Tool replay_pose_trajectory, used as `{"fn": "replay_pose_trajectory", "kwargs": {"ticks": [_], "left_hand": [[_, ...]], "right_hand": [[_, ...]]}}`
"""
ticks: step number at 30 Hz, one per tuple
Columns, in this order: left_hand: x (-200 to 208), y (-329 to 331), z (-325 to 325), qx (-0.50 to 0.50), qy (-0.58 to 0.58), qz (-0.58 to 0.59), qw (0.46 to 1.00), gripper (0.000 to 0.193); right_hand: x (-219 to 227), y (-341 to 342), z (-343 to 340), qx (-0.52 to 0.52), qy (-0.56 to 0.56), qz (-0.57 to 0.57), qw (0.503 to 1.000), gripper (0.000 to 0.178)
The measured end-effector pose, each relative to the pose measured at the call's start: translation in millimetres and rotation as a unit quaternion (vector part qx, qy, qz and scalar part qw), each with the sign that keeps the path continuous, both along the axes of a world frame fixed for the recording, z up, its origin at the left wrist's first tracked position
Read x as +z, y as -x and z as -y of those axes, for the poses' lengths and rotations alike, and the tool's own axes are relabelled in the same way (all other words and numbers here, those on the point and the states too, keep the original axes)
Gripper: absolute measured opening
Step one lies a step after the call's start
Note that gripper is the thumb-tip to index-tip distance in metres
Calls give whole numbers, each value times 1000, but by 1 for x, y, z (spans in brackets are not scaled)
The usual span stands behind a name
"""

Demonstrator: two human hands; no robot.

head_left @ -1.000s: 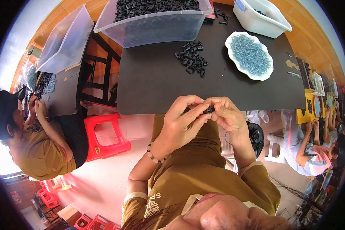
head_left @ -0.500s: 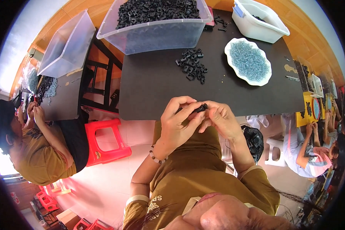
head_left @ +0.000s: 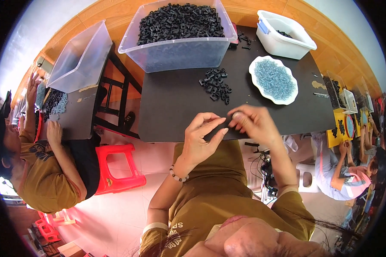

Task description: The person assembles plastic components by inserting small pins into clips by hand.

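Note:
Both my hands are raised over the near edge of the dark table, a small gap between them. My left hand [head_left: 200, 136] has its thumb and fingers curled around a small black plastic part [head_left: 220, 126], whose outline blends into the dark table. My right hand [head_left: 254, 125], slightly blurred, is closed in a pinch; what is between its fingertips is too dark to make out. Beyond them a loose pile of black plastic parts [head_left: 216, 85] lies on the table. To its right stands a white scalloped plate [head_left: 292, 99] heaped with small clear bluish pieces [head_left: 273, 79].
A clear bin [head_left: 180, 55] full of black parts stands at the back of the table [head_left: 171, 111], a white tub [head_left: 287, 40] at back right. A co-worker [head_left: 51, 171] sits at the left table beside a red stool [head_left: 120, 169]; other people work at far right.
My hands have separated from around the black part; the right has moved up and right. The view has tilted slightly. The co-worker at left has raised one hand.

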State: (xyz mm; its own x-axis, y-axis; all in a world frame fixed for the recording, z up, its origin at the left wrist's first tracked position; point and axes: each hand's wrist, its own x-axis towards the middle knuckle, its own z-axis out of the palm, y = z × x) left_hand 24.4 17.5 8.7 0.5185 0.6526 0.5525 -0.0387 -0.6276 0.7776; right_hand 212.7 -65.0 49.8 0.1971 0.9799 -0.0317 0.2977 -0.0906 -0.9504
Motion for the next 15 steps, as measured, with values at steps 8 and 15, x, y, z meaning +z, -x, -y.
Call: {"fn": "replay_pose_trajectory", "kwargs": {"ticks": [8, 15], "left_hand": [[-8, 4, -3, 3, 54, -11, 998, 14], [-10, 5, -2, -2, 71, -19, 997, 11]], "right_hand": [[85, -200, -108, -245, -180, 281, 910, 36], [94, -274, -182, -353, -177, 600, 696, 38]]}}
